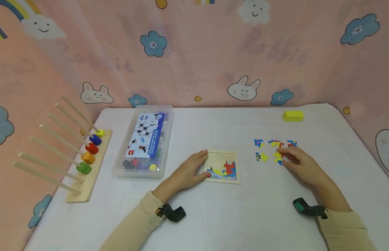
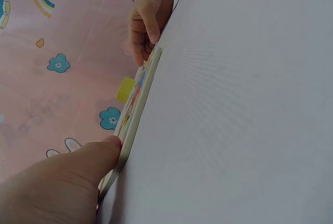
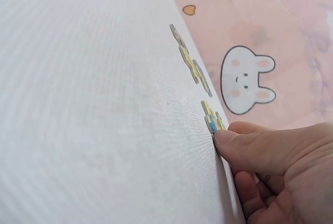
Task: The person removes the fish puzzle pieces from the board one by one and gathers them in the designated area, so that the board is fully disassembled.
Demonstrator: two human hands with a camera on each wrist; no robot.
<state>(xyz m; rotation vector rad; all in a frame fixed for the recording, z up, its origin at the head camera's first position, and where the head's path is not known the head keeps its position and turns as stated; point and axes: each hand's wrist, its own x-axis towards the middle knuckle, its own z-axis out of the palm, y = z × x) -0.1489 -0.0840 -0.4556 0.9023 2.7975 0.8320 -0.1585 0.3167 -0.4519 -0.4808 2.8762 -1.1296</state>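
Note:
A square wooden puzzle tray [image 1: 222,156] lies on the white cloth, with several colourful pieces fitted along its bottom and right. My left hand [image 1: 188,171] rests against its left side, fingertips at the upper left corner and thumb over the lower left. To the right, my right hand [image 1: 302,164] pinches a yellow and blue puzzle piece [image 1: 277,158] between thumb and forefinger, low over the cloth. Close around it lie loose pieces: one blue [image 1: 258,143], one yellow with a black mark [image 1: 262,157], one red and yellow [image 1: 275,143], and one blue and red [image 1: 292,143].
A clear plastic box [image 1: 117,170] of coloured balls with a printed label stands left of the tray. Farther left is a wooden peg rack [image 1: 98,164] with coloured rings and tall slanting pegs. A yellow block [image 1: 293,116] sits near the back right edge.

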